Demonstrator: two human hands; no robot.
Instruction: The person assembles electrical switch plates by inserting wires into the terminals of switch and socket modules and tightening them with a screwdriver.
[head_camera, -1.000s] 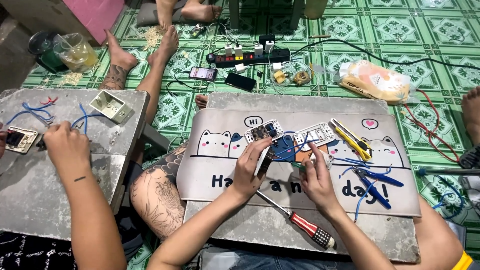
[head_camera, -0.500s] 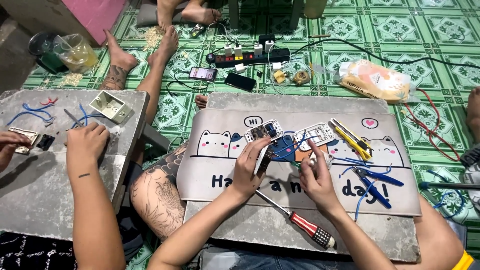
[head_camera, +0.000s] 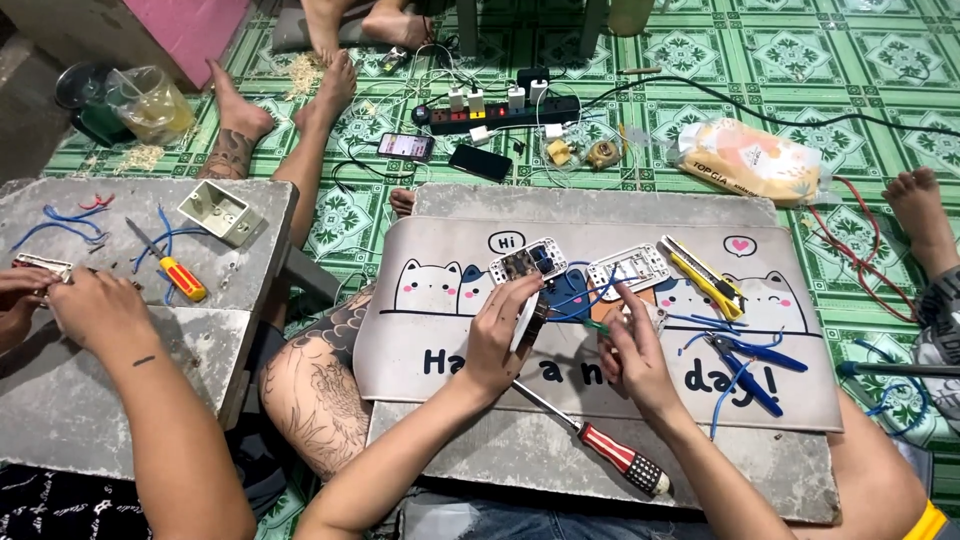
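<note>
My left hand (head_camera: 497, 338) grips a white switch module (head_camera: 527, 318) held on edge over the cat-print mat (head_camera: 440, 345). My right hand (head_camera: 632, 358) is closed around a small white box (head_camera: 648, 316), its fingertips at blue wires (head_camera: 570, 298) running between the two parts. Just beyond my hands, two white switch frames (head_camera: 527, 262) (head_camera: 627, 268) lie flat on the mat. A red and black screwdriver (head_camera: 598, 443) lies below my wrists.
A yellow utility knife (head_camera: 702, 277) and blue pliers (head_camera: 747, 366) lie on the mat's right. At a grey slab (head_camera: 60, 410) on the left, another person's hands (head_camera: 85, 310) work near a yellow-handled screwdriver (head_camera: 170, 270) and a square box (head_camera: 217, 212). A power strip (head_camera: 500, 112), phones and a bag lie on the floor.
The other person's hand has slid left to meet their other hand, uncovering the yellow-handled screwdriver. My own hands have hardly moved.
</note>
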